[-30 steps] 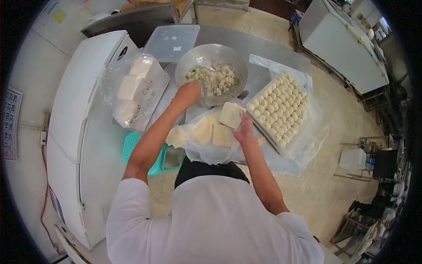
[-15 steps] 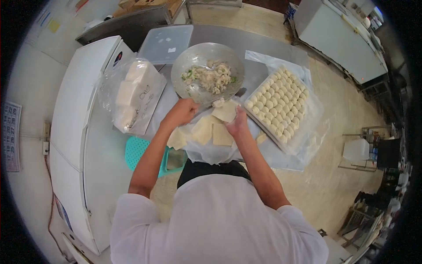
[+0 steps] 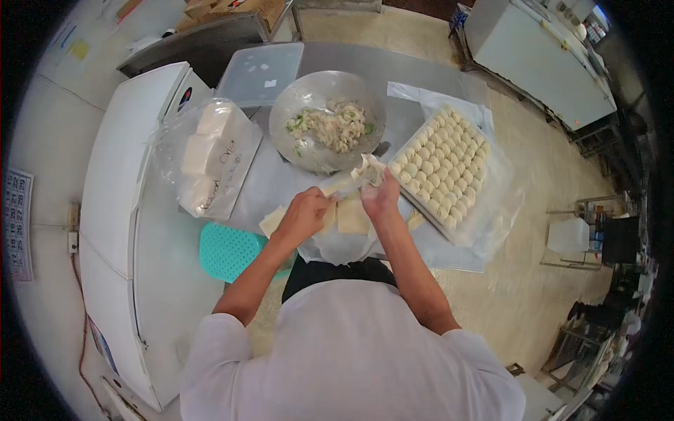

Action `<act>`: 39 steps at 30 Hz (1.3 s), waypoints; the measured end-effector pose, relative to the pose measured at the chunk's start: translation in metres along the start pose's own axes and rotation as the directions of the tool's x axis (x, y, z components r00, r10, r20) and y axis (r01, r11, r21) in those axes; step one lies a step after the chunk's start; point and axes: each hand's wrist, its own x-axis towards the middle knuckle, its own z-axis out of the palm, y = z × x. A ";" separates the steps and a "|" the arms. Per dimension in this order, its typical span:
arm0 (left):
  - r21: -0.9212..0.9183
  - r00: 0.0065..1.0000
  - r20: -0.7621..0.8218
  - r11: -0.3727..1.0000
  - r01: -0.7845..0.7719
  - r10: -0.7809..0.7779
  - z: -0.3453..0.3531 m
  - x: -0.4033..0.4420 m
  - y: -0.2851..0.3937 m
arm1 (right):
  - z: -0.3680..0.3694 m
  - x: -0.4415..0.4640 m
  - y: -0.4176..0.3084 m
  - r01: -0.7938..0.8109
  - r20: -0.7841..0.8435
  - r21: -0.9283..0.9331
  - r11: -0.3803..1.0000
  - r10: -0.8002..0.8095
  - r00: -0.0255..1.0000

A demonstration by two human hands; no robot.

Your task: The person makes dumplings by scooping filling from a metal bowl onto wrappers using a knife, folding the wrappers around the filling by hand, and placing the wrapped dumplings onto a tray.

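Note:
My right hand [image 3: 381,195] holds a dumpling wrapper [image 3: 369,169], gathered up and crumpled around filling, just below the metal bowl. My left hand [image 3: 307,212] is closed beside it, over the loose wrappers; what its fingers grip is too unclear to name. Square pale wrappers [image 3: 353,216] lie on the plastic sheet [image 3: 330,249] under both hands. The wide metal bowl [image 3: 281,144] holds a chunky pale filling [image 3: 335,126] with green bits. To the right of my right hand, a tray [image 3: 430,212] carries rows of folded dumplings [image 3: 442,161].
Bagged stacks of wrappers [image 3: 203,156] stand at the table's left beside a white freezer [image 3: 112,175]. A clear plastic lid [image 3: 253,67] lies behind the bowl. Below the table's left edge is a turquoise perforated basket [image 3: 228,252]. Another white cabinet [image 3: 540,63] stands far right.
My left hand has moved down and right, from the bowl's rim to over the wrappers. The wrapper in my right hand has gone from flat to gathered around filling.

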 end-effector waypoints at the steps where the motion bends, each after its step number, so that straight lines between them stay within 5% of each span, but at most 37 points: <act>1: 0.003 1.000 -0.001 1.000 -0.004 0.004 -0.014 0.002 0.001 | -0.005 0.006 -0.001 0.002 0.004 0.003 1.000 -0.002 1.000; 7: 0.310 0.980 -0.184 0.942 0.131 -0.076 -0.066 0.048 -0.023 | -0.027 0.016 0.003 0.032 0.004 -0.005 0.999 -0.032 0.999; 10: 0.533 0.989 -0.143 0.840 0.100 -0.027 -0.064 0.070 -0.059 | -0.018 0.007 0.006 0.009 -0.010 0.025 1.000 -0.009 1.000; 13: 0.605 0.974 -0.060 0.768 0.211 -0.220 -0.064 0.068 -0.069 | -0.020 0.001 0.004 -0.006 0.000 -0.040 0.999 0.006 1.000; 16: 0.466 0.950 0.113 0.860 0.208 -0.291 -0.057 0.050 -0.053 | -0.031 0.002 0.006 -0.027 0.044 -0.100 0.995 0.031 0.999; 19: 0.448 0.974 0.159 0.891 0.074 -0.161 -0.069 0.036 -0.011 | -0.035 0.007 0.018 -0.109 -0.038 -0.036 0.993 0.108 0.993; 21: 0.415 0.965 -0.004 0.878 0.239 -0.261 -0.075 0.033 0.000 | -0.033 0.004 0.026 -0.126 -0.020 -0.041 0.991 0.125 0.992; 24: 0.485 0.927 -0.006 0.810 0.331 -0.375 -0.072 0.033 -0.008 | -0.024 0.005 0.033 -0.159 -0.123 -0.049 0.986 0.152 0.981; 28: 0.492 0.923 0.145 0.835 0.245 -0.356 -0.064 0.040 0.002 | -0.020 0.007 0.038 -0.158 -0.072 -0.024 0.987 0.156 0.985; 30: 0.123 0.954 0.115 0.957 0.261 -0.275 -0.062 0.033 0.012 | -0.014 0.006 0.035 -0.193 -0.056 0.035 0.981 0.195 0.979; 33: -0.056 0.989 -0.025 0.988 0.146 -0.147 -0.035 0.015 0.004 | -0.010 -0.006 0.018 -0.213 -0.016 0.109 0.971 0.216 0.976; 36: 0.065 0.996 -0.086 0.998 0.008 -0.002 0.000 -0.005 -0.007 | -0.006 -0.013 0.003 -0.161 0.033 0.104 0.981 0.158 0.987; 39: 0.079 0.998 -0.031 0.995 0.064 -0.061 -0.019 -0.019 0.006 | -0.012 -0.008 0.000 -0.042 -0.030 0.099 0.994 0.045 0.999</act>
